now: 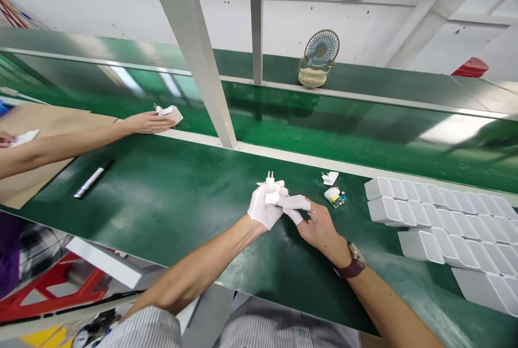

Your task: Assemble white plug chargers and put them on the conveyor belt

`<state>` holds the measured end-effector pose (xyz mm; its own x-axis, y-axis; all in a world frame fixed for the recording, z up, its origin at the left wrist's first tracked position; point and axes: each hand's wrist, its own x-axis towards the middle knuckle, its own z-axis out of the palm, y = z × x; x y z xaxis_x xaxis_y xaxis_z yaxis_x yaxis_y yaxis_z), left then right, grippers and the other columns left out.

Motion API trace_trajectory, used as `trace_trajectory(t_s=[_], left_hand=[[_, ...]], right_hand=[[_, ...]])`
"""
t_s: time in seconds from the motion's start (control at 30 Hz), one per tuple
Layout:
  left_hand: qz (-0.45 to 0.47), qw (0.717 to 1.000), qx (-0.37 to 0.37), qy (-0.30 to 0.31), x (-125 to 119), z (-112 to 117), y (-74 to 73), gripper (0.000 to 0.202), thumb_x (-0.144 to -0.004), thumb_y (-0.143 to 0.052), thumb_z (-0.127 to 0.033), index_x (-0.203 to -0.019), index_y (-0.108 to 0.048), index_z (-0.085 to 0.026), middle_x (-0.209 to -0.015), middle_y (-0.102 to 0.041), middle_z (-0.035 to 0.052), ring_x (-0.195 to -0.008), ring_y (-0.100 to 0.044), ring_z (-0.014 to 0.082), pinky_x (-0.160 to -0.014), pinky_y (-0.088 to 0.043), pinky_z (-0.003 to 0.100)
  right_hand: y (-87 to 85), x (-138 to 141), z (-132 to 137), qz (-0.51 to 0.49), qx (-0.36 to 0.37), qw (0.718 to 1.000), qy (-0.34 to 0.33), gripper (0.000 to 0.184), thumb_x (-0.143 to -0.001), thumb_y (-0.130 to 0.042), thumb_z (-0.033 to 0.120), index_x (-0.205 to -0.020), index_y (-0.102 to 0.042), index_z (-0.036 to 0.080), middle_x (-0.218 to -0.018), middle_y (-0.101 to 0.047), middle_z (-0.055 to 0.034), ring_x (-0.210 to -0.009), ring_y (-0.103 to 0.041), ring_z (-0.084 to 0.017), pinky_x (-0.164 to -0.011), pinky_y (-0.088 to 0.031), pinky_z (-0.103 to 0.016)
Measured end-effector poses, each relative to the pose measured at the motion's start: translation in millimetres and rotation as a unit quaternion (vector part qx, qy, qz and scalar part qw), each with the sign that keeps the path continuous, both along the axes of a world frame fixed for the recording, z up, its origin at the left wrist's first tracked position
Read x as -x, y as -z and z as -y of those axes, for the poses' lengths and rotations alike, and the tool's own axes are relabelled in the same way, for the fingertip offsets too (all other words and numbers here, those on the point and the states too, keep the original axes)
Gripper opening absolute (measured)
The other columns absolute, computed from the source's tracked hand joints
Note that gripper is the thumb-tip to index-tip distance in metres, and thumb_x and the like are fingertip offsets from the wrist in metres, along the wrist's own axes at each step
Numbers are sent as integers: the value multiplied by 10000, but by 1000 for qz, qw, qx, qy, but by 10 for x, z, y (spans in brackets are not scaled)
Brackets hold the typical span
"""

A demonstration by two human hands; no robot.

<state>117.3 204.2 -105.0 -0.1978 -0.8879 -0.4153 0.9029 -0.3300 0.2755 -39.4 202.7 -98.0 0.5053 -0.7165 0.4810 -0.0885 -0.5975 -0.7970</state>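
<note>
My left hand [263, 205], in a white glove, is closed around a white two-pin plug adapter [272, 196] whose pins point away from me. Against its near right side press the fingers of my right hand [313, 221], which wear white finger covers. A thin dark tip sticks out beside these fingers, too small to name. Right of my hands lies a small green circuit board [335, 199] with a white rounded part on it. Just behind the board sits a loose white plug piece [330, 178].
Rows of white plastic housings [424, 245] stand at the right on the green bench [182, 191]. A marker [92, 181] lies at left, near brown cardboard [60, 121]. A co-worker's hand [148, 122] holds another white plug adapter [174, 115] by the metal post [202, 56]. A small fan [319, 59] stands behind.
</note>
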Motion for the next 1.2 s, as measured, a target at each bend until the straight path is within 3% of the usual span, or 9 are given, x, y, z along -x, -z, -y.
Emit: trace_trajectory(t_s=[0.3, 0.4, 0.57, 0.77, 1.03, 1.2], left_hand=[[50, 998, 31, -14, -50, 47, -91, 151, -736, -580, -204, -821, -621, -85, -689, -585, 89, -617, -555, 178, -621, -475, 302], [49, 998, 44, -24, -125, 77, -123, 303, -788, -564, -312, -917, -650, -51, -733, -611, 126, -674, -587, 214, -616, -478, 315], [-5, 996, 91, -2, -248, 80, -180, 451, -877, -515, -501, -933, -644, -73, -736, -599, 98, -491, -431, 127, -457, -343, 264], [-63, 994, 89, -23, -265, 69, -166, 528, -921, -478, -562, -920, -633, -58, -768, -600, 117, -514, -399, 105, -486, -358, 249], [-87, 994, 67, -12, -237, 66, -129, 474, -899, -524, -572, -837, -614, -111, -771, -601, 105, -512, -400, 107, -500, -372, 256], [-41, 998, 54, 4, -218, 81, -134, 481, -873, -539, -562, -859, -628, -89, -723, -589, 94, -510, -440, 129, -494, -383, 273]], right_hand=[[-47, 9, 49, 43, -47, 998, -10, 238, -914, -640, 201, -1134, -697, 272, -1092, -719, -42, -1013, -678, -202, -922, -556, -357], [-67, 31, 61, 98, -71, 992, 19, 212, -891, -671, 215, -1091, -712, 273, -1080, -721, -38, -1007, -682, -206, -924, -567, -370], [53, 43, 111, 166, -99, 976, 99, 216, -852, -711, 225, -1065, -728, 259, -1080, -725, -52, -1022, -687, -232, -962, -567, -416], [197, 25, 101, 152, -78, 976, 137, 240, -856, -703, 251, -1095, -727, 251, -1088, -723, -67, -1013, -693, -238, -958, -573, -425], [208, 46, 89, 136, -75, 979, 133, 236, -853, -709, 261, -1088, -726, 250, -1090, -725, -60, -1026, -695, -242, -963, -574, -426], [161, 54, 57, 140, -69, 981, 120, 251, -862, -699, 232, -1111, -716, 257, -1101, -721, -58, -1038, -687, -239, -965, -566, -423]])
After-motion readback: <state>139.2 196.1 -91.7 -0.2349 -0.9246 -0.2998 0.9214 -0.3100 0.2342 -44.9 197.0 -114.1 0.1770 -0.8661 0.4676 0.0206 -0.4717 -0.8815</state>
